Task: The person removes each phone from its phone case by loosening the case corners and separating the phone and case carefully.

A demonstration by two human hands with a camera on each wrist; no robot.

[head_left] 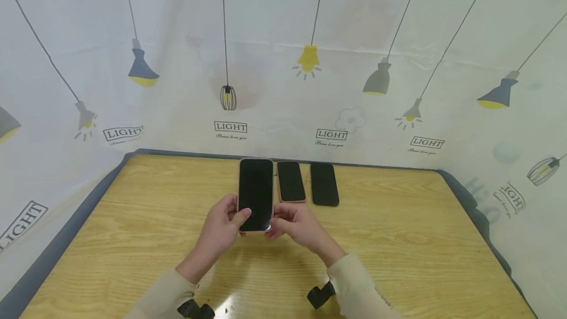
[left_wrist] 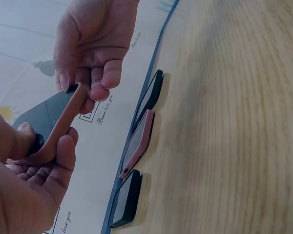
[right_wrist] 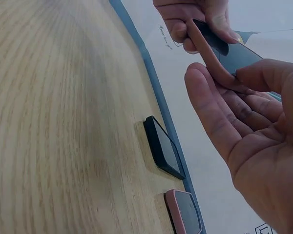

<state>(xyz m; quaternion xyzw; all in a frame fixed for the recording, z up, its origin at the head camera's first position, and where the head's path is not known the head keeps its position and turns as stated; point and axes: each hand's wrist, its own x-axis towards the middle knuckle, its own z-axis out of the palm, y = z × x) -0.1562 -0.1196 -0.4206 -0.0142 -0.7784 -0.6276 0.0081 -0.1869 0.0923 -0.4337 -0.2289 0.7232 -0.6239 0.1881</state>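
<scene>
Both hands hold up a smartphone [head_left: 256,188] with a dark screen, above the table. A soft salmon-pink case [left_wrist: 68,117] wraps its lower edge. My left hand [head_left: 222,224] grips the phone's lower left side, its thumb lying on the screen. At the lower right corner, my right hand [head_left: 301,223] pinches the phone and case between thumb and fingers. Behind it lie a pink-cased phone [head_left: 291,181] and a black phone [head_left: 325,184]. Another dark phone [left_wrist: 126,199] shows in the left wrist view; the held phone hides it in the head view.
The wooden table [head_left: 398,240] runs back to a dark blue-grey edge strip [head_left: 376,165]. White cloth [head_left: 274,14] printed with hanging lamps rises around its back and sides. Small black devices [head_left: 321,295] are strapped at both sleeve cuffs.
</scene>
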